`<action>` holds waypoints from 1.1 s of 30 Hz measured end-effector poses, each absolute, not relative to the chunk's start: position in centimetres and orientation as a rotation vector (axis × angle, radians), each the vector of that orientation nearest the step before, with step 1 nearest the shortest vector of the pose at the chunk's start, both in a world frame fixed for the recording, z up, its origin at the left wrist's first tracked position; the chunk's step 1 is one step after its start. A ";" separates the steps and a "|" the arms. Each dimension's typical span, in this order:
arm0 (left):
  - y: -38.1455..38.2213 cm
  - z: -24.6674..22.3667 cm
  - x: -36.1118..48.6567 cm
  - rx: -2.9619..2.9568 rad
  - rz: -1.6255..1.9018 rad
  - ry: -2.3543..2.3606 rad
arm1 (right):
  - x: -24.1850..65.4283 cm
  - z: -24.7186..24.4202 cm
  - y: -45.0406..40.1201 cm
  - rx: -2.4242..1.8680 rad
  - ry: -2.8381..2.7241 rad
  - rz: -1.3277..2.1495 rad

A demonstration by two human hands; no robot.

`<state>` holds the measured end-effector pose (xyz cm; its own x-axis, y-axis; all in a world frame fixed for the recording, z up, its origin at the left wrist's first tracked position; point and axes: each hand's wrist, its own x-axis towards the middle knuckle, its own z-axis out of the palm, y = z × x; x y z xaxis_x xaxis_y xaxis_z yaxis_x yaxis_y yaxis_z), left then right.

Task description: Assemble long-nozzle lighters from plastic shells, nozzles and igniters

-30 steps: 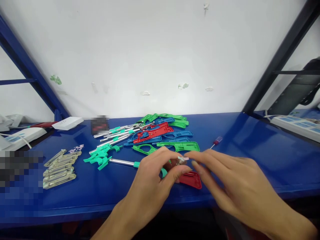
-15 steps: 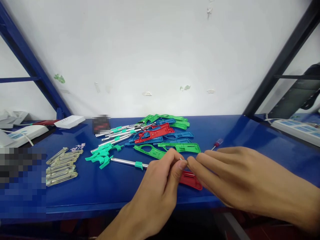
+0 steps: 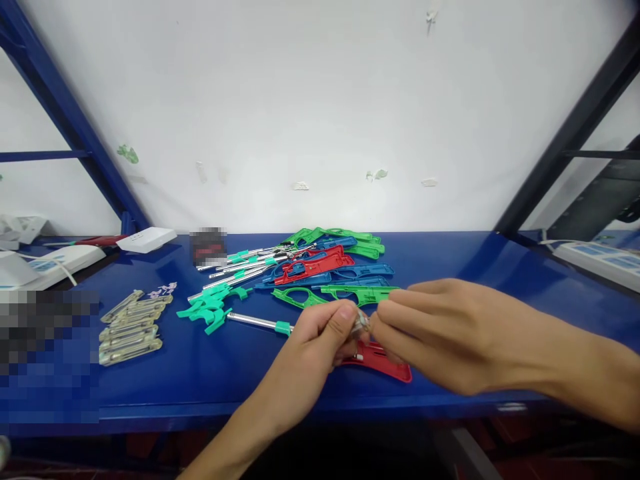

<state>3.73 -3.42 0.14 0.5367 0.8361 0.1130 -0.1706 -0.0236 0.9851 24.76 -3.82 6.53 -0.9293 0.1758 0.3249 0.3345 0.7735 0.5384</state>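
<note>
Hands, 2, bare, raised over the near middle of 1 blue table (image 3: 210, 373). Left hand (image 3: 317, 350): thumb and fingers closed, pinching 1 small clear part (image 3: 361, 323), of which only an end shows past the thumb. Right hand (image 3: 460, 337): back of the hand uppermost, fingers bent and bunched together, fingertips at the right end of the same part; whether they grip it cannot be told. Position of the part: between the 2 hands, in view above 1 red shell (image 3: 387, 367), which lies near, partly covered by both hands. Left of the left hand: 1 silver rod (image 3: 255, 321) with 1 teal collar (image 3: 283, 327), right end hidden behind the hand. Farther left: a heap of teal curved pieces (image 3: 210, 310). Left side of table: a stack of clear tubes (image 3: 133, 333), with small pink pieces (image 3: 163, 291) just beyond. Far middle: several silver rods with teal collars (image 3: 240, 270), lying left of a mixed pile of green, blue and red shells (image 3: 320, 265). Far left: 1 white box (image 3: 147, 240).
</note>
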 end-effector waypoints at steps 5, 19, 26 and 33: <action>-3.1 0.5 3.1 1.320 0.828 0.599 | 24.6 6.6 -3.5 -0.352 -2.728 -0.900; -3.4 1.1 2.6 1.713 1.172 0.720 | 23.9 6.2 -3.2 -0.919 -2.362 0.135; -3.8 0.5 2.7 1.991 1.181 0.761 | 23.2 6.6 -4.0 -1.109 -2.087 1.201; -4.1 -0.1 3.0 2.091 1.214 0.769 | 23.3 6.6 -3.4 -1.168 -1.924 1.547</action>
